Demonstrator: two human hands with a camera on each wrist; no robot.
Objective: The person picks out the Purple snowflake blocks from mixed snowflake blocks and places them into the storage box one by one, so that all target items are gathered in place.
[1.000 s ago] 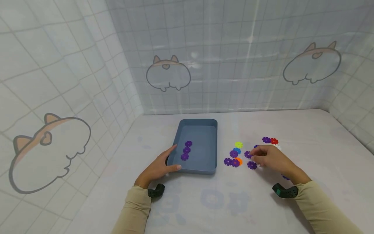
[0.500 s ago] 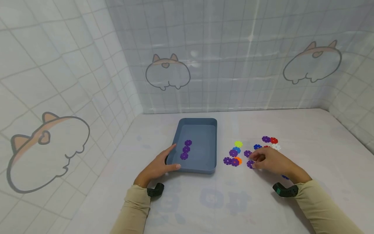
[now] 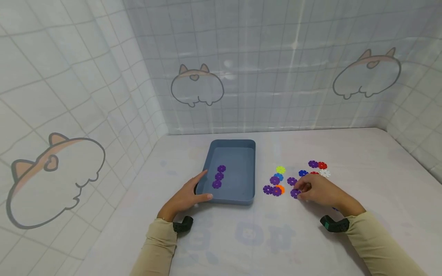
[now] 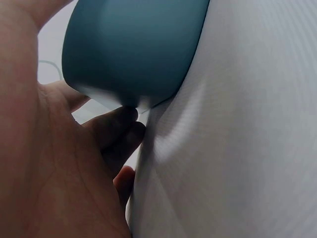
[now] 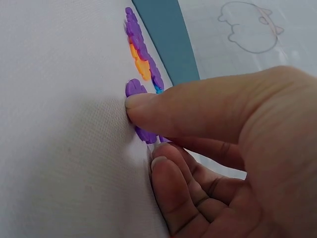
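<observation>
My left hand [image 3: 186, 196] holds the near left corner of a blue-grey tray [image 3: 238, 200], thumb over the front rim and index finger along the left side. In the left wrist view, the other fingers [image 4: 116, 126] bend in beneath the tray corner [image 4: 133, 44]. Three purple snowflake discs [image 3: 219, 176] lie in a row inside it. Right of the tray, my right hand [image 3: 319, 189] pinches a purple snowflake disc [image 3: 294, 193] with thumb and index finger. In the right wrist view, the thumb covers the middle of that disc [image 5: 146, 135], close against the tabletop.
Around the right hand lie more snowflake discs: purple [image 3: 291, 181], yellow [image 3: 281, 169], orange [image 3: 281, 189], blue [image 3: 302, 173], red [image 3: 322, 165] and white [image 3: 325, 173]. Some overlap. A white cloth [image 3: 248, 245] covers the table, and a tile-patterned curtain [image 3: 276, 76] hangs behind.
My right hand has shifted slightly toward me, from the farther purple snowflake disc to the nearer one, and its fingers have come onto it. The left hand stays on the tray.
</observation>
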